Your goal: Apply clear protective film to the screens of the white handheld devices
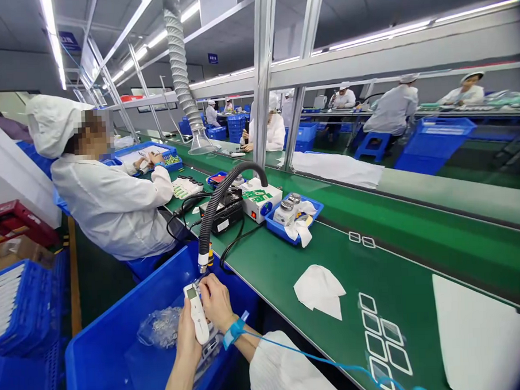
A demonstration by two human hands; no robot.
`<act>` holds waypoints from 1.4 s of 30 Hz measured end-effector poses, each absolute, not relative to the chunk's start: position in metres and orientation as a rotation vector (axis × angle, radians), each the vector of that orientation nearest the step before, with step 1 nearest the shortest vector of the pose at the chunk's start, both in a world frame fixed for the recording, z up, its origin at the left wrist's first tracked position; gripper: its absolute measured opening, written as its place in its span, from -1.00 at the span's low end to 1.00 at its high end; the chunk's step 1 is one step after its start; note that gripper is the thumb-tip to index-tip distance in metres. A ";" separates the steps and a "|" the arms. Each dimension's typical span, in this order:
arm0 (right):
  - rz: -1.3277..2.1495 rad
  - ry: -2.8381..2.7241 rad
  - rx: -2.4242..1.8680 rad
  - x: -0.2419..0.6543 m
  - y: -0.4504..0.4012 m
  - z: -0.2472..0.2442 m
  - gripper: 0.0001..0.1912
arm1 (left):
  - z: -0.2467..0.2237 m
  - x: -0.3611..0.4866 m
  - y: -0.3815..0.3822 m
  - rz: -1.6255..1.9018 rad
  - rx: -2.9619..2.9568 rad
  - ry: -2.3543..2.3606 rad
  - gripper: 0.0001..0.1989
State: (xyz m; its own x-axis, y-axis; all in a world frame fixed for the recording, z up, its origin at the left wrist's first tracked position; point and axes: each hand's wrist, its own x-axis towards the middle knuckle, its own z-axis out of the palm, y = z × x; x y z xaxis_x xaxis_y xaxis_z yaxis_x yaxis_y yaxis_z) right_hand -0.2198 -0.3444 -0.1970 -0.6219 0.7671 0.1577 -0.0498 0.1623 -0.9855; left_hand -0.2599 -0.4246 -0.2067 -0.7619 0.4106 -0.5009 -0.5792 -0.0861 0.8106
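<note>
A white handheld device (pixel 198 318) with a small grey screen at its top is held upright above a blue bin (pixel 106 339). My left hand (pixel 187 336) wraps round its left side. At the upper right edge of the device, my right hand (pixel 215 297) has its fingers pinched together; what they hold, if anything, is too small to tell. A blue wrist strap (pixel 234 333) with a coiled cord circles my right wrist. Just above my hands hangs the nozzle of a black flexible hose (pixel 205 226). A clear bag of small parts (pixel 162 327) lies inside the bin.
On the green bench (pixel 263 269) are a white cloth (pixel 320 290), several white frames (pixel 375 344), a white sheet (pixel 477 335) and a blue tray (pixel 312 215). A white box (pixel 260 202) stands behind. A person in white (pixel 109 196) sits at left.
</note>
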 end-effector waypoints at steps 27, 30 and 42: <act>1.527 -1.441 -1.157 0.135 -0.337 -0.125 -0.60 | -0.147 0.012 -0.394 0.920 0.443 1.245 -0.28; 1.431 -1.444 -1.240 0.155 -0.340 -0.131 -0.61 | -0.148 0.029 -0.391 0.833 0.456 1.250 -0.28; 0.258 -2.009 -1.128 0.197 -0.364 -0.169 -0.58 | -0.156 0.058 -0.387 0.756 0.503 1.315 -0.14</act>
State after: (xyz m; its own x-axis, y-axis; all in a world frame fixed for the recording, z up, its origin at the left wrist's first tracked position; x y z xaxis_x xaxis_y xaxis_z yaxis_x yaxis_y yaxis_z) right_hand 0.1967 -0.3641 -0.1689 -0.2824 0.7898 0.5445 0.6268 0.5816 -0.5185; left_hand 0.0580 -0.3869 -0.1563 0.0746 0.7392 -0.6694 -0.2070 0.6681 0.7147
